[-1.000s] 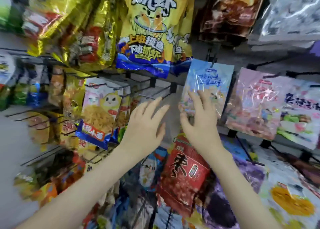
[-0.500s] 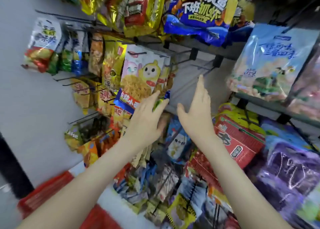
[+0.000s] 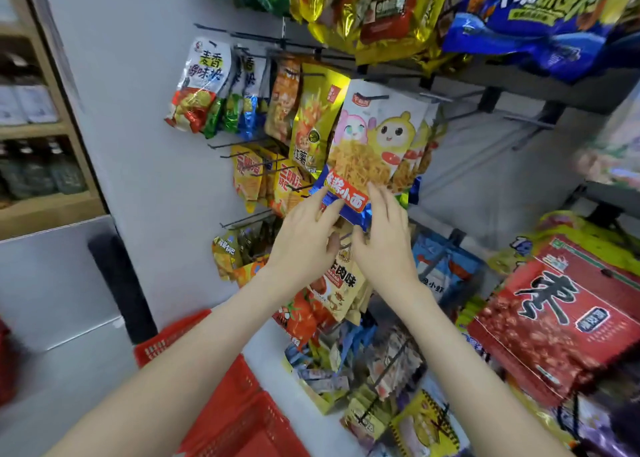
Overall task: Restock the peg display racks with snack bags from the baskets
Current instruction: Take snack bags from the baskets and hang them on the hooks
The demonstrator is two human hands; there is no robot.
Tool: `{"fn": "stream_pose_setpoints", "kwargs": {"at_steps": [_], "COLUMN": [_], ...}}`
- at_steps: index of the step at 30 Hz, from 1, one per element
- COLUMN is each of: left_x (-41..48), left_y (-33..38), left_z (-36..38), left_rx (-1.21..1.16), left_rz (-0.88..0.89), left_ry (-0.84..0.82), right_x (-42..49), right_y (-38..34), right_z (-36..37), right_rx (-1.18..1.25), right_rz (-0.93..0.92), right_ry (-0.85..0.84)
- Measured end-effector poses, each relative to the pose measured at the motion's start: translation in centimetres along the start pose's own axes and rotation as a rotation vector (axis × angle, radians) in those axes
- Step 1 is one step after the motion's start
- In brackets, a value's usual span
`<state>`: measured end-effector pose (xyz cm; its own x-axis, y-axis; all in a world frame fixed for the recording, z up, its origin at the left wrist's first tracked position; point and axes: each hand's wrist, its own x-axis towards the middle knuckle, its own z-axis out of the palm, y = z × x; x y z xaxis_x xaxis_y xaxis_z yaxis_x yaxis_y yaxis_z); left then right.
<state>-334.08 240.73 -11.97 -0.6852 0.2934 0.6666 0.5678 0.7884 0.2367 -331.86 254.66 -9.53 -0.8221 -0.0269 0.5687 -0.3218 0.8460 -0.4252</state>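
A white snack bag with two cartoon figures [image 3: 375, 134] hangs on a peg of the rack, at the front of its row. My left hand [image 3: 303, 238] and my right hand [image 3: 386, 245] meet at its blue bottom edge. Straight fingers of both hands touch the bag's lower part from either side, and the thumbs sit just beneath it. Neither hand carries a loose bag. A red plastic basket [image 3: 239, 404] stands below my left forearm; what lies in it is hidden from view.
Yellow and orange bags [image 3: 311, 124] hang left of the cartoon bag, and small packets [image 3: 346, 283] hang below. Bare pegs [image 3: 523, 121] jut out to the right. A big red bag [image 3: 557, 318] hangs at right. A wooden shelf [image 3: 41, 211] stands far left.
The view swung down and left. Both hands moved away from the bare pegs in the middle and onto the bottom edge of the cartoon bag.
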Motion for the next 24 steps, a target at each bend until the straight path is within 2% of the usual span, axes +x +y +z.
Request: {"fn": "stream_pose_setpoints", "kwargs": {"at_steps": [6,10,14,20,24], "left_x": [4.1,9.2,14.2,17.4,17.6], "left_y": [-6.1,-10.8,-14.4,-13.6,-13.0], "left_z": [1.3,3.9,7.3,10.6,10.9], "left_rx": [0.018,-0.002,-0.041,-0.192,-0.183], "left_rz": [0.036,0.079,0.117,0.179,0.211], "left_ry": [-0.029,-0.101,-0.31,-0.434,-0.422], "right_x": [5.6,10.7,14.1,15.2,15.9], "right_y": [0.3,1.0,2.4,3.7,4.0], "right_z": [3.1,6.1,8.9,9.4,8.4], "right_rx": [-0.101,-0.242,-0.362,-0.583,-0.674], "right_rz": [0.139,0.323,0.503,0.585,0.631], "right_ry": [0.031,0.034,0.073,0.044,-0.029]}}
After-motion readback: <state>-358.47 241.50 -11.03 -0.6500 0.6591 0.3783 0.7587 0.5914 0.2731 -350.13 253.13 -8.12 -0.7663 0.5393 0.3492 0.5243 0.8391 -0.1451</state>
